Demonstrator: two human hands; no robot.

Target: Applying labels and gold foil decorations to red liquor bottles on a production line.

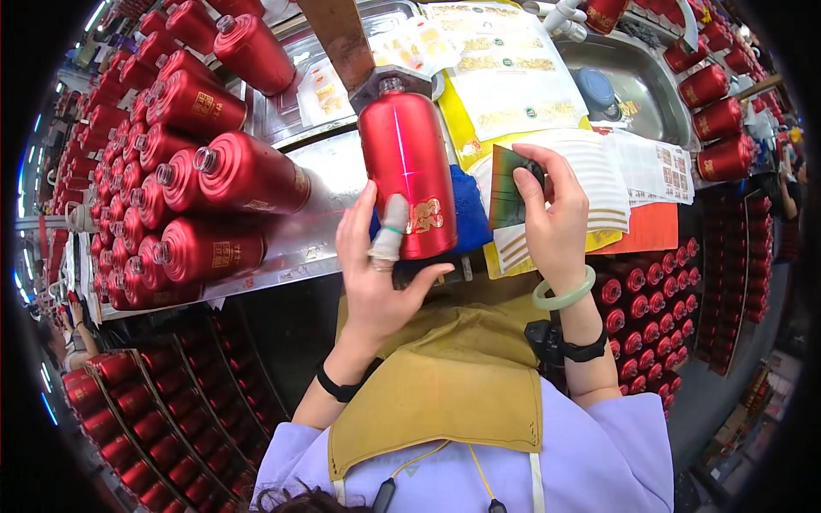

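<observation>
We see a red bottle [409,175] lying on its side at the middle of the bench, neck toward twelve o'clock, resting on a blue cloth [470,209]. Its body is smooth, matte-metallic and cylindrical, with a gold emblem near the base and a thin bright line of light running down its length. The left hand [376,265] lies against the bottle's lower left side, fingers spread and laid flat on it rather than wrapped round; one finger wears a pale cot. The right hand [552,218], at three o'clock from the bottle and clear of it, pinches a small dark card [506,188] with a greenish sheen between thumb and fingertips.

At nine o'clock a stack of like red bottles [184,171] lies on a shiny metal tray [333,167], necks pointing left, crowding close to the left hand. At twelve o'clock a brown strap-like piece [338,38] comes down to the bottle's neck. Glossy sheets of gold stickers [505,77] spread from one to two o'clock, with a steel basin [646,81] beyond and more upright red bottles [714,120] at its edge. An orange sheet [650,229] lies under the papers at three o'clock. Crates of bottles [128,427] fill the floor at seven o'clock. A pale green bangle [564,295] circles the right wrist, and a mustard apron [445,393] covers the lap.
</observation>
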